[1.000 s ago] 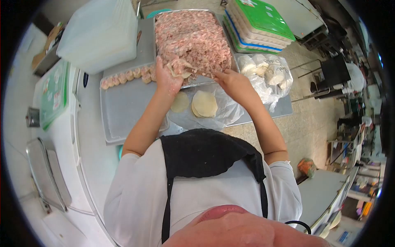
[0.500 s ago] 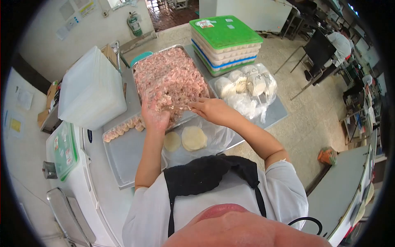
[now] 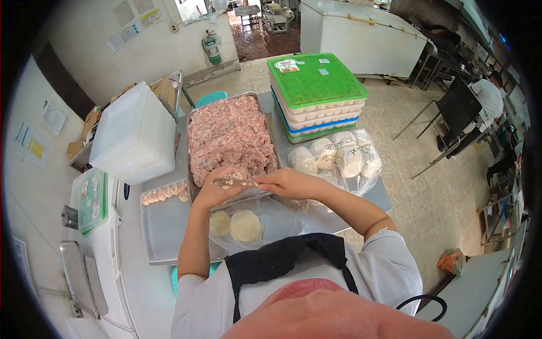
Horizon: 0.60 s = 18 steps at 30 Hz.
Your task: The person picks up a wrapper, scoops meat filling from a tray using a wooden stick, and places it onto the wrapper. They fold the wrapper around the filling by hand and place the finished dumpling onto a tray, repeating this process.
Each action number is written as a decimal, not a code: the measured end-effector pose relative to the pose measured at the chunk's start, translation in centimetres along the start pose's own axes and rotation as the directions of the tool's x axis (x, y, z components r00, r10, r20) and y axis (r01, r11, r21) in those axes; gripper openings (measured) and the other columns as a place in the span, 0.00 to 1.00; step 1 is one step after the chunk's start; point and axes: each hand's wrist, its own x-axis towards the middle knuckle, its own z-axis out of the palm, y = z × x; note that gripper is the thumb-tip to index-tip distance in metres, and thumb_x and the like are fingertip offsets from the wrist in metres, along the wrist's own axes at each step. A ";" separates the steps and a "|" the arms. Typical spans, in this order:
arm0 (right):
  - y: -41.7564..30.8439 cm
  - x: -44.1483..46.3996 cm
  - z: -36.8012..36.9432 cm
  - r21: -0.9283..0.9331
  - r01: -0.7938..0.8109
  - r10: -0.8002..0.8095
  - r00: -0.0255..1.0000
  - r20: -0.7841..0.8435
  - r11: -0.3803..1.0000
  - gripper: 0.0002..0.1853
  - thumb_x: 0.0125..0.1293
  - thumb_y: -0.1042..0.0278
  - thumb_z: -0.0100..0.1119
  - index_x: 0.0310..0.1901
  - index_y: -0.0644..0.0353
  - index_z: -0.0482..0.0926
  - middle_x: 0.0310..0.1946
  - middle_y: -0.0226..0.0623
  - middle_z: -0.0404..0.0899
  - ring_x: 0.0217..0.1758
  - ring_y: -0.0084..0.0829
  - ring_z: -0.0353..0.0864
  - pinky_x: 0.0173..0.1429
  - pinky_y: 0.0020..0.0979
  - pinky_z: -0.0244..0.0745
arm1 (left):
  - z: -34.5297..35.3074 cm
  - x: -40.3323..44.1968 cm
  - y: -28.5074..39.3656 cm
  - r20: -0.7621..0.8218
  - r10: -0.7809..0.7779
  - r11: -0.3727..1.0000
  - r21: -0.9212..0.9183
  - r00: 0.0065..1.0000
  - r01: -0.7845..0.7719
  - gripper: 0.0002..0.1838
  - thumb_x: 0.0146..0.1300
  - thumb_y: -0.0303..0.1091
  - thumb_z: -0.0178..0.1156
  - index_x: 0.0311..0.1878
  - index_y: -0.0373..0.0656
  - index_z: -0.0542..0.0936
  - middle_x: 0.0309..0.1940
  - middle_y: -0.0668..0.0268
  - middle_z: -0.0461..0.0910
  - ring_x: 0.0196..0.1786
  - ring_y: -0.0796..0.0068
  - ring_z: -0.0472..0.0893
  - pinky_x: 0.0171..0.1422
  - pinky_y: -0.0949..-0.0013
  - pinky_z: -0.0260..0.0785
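Observation:
My left hand (image 3: 216, 191) is cupped at the near edge of the metal tray (image 3: 274, 138), closed around a small portion of ground meat filling; whether a wrapper lies under it I cannot tell. My right hand (image 3: 285, 183) grips a narrow flat spatula (image 3: 232, 182), its blade across the left palm. Beyond both hands, pink ground meat (image 3: 226, 127) fills the metal tray. Round pale dough wrappers (image 3: 246, 226) lie on clear plastic just below the hands. To the left, a shallow tray (image 3: 164, 234) carries filled dumplings (image 3: 164, 194) along its far edge.
Stacked containers with a green lid (image 3: 316, 79) stand at the back right. Closer is a plastic bag of round wrappers (image 3: 344, 155). Stacked translucent trays (image 3: 132, 135) rise at the left. A person (image 3: 486, 101) sits far right by a black chair (image 3: 457, 116).
The camera view has tilted up, so the table sits lower in the picture. Both hands stay together at the meat tray's near edge, the spatula now lying flatter across the left palm.

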 end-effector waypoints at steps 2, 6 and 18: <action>4.3 1.3 0.0 -0.033 0.079 -0.079 0.997 0.014 0.996 0.19 0.70 0.56 0.50 0.55 0.57 0.76 0.42 0.50 0.81 0.44 0.52 0.80 0.49 0.44 0.74 | 0.5 -0.6 -4.3 -0.143 0.088 0.975 0.214 0.986 -0.056 0.21 0.46 0.34 0.73 0.44 0.40 0.80 0.37 0.66 0.79 0.39 0.75 0.78 0.43 0.70 0.71; 2.9 2.1 -2.5 -0.437 0.089 -0.137 0.987 -0.080 0.895 0.15 0.66 0.58 0.53 0.50 0.55 0.77 0.33 0.45 0.80 0.38 0.48 0.81 0.39 0.46 0.76 | 1.5 -0.4 -0.6 -0.370 -0.452 0.891 -0.150 0.812 0.428 0.24 0.46 0.38 0.74 0.45 0.36 0.79 0.27 0.68 0.78 0.28 0.80 0.76 0.31 0.73 0.69; 8.2 -0.4 -2.7 -0.170 -0.045 0.019 0.988 -0.154 0.984 0.18 0.66 0.55 0.54 0.51 0.58 0.79 0.42 0.49 0.82 0.42 0.49 0.82 0.46 0.43 0.76 | 2.9 -1.9 6.5 -0.435 -0.137 0.988 0.006 0.890 0.155 0.32 0.49 0.32 0.72 0.60 0.42 0.73 0.36 0.67 0.81 0.33 0.77 0.78 0.35 0.73 0.71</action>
